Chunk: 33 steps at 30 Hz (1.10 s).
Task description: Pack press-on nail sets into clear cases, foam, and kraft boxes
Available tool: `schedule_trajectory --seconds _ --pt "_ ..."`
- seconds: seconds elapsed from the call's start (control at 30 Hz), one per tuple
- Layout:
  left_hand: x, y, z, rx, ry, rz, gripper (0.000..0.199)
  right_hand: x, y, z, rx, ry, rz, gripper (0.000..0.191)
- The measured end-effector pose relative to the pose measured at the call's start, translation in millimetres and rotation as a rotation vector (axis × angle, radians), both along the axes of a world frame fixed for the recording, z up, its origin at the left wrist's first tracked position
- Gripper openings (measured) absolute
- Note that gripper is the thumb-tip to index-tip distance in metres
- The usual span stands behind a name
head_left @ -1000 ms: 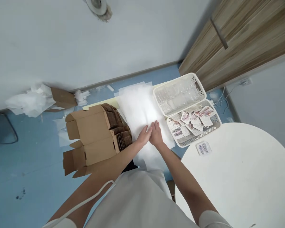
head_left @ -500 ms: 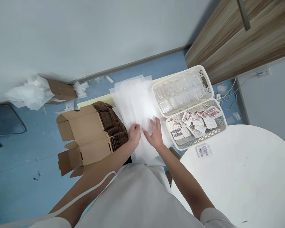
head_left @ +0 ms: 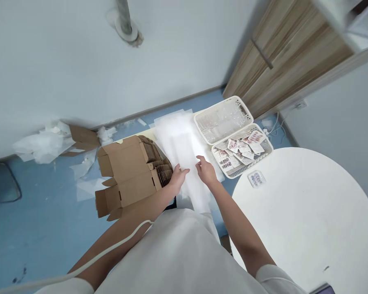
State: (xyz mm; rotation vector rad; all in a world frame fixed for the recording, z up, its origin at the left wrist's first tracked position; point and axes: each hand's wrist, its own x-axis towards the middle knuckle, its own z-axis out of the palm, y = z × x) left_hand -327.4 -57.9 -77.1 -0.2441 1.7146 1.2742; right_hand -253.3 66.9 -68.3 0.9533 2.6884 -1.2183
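A stack of thin white paper sheets (head_left: 171, 122) lies before me, and a narrower folded-looking strip of paper (head_left: 184, 149) rests on top. Over the paper's left edge, my left hand (head_left: 179, 178) has its thumb stretched to the right, apart from the fingers. My right hand (head_left: 206, 172) is over the right side of the paper, its index finger pointing left and a gap between it and the thumb. Neither hand visibly holds anything. Flattened brown cardboard boxes (head_left: 131, 163) lie in a pile beside my left hand.
Right of the paper stand two white plastic baskets, one with clear plastic cases (head_left: 222, 120), the other with printed nail cards (head_left: 241, 149). A small clear case (head_left: 256, 179) sits on the round white table (head_left: 294, 220). An open carton (head_left: 82, 139) with crumpled paper is on the floor.
The view has tilted up and shifted. My left hand has gone from closed fingers to a spread thumb. My right hand's spread fingers have curled partly. A narrow strip now shows on the paper.
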Motion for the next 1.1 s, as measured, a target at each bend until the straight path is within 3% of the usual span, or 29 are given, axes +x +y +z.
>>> schedule_trajectory --seconds 0.1,0.27,0.4,0.57,0.67,0.8,0.93,1.1 --pt "5.0 -18.6 16.8 -0.015 -0.001 -0.184 0.08 23.2 -5.5 19.2 0.198 -0.023 -0.06 0.032" --pt "18.7 -34.3 30.9 0.091 0.111 -0.369 0.087 76.2 -13.8 57.1 0.415 0.06 -0.14 0.031" --pt "39.6 -28.2 31.6 0.119 0.181 -0.516 0.093 124.8 -25.6 91.0 0.489 0.157 -0.168 0.037" --pt "69.7 -10.9 30.5 0.132 0.254 -0.648 0.098 184.2 -44.4 113.8 0.533 0.289 -0.386 0.037" --pt "91.5 0.1 30.2 0.278 0.245 -0.692 0.084 219.7 -55.3 110.3 0.515 0.345 -0.52 0.034" --pt "128.1 18.7 22.6 0.464 0.362 -0.793 0.044 273.0 -69.5 90.6 0.468 0.342 -0.741 0.031" --pt "172.3 45.3 8.7 0.381 0.602 -0.964 0.034 335.8 -83.6 61.7 0.389 0.301 -0.987 0.031" --pt "233.9 75.1 -4.2 0.316 0.678 -1.165 0.032 405.1 -93.6 16.8 0.268 0.148 -1.173 0.034"
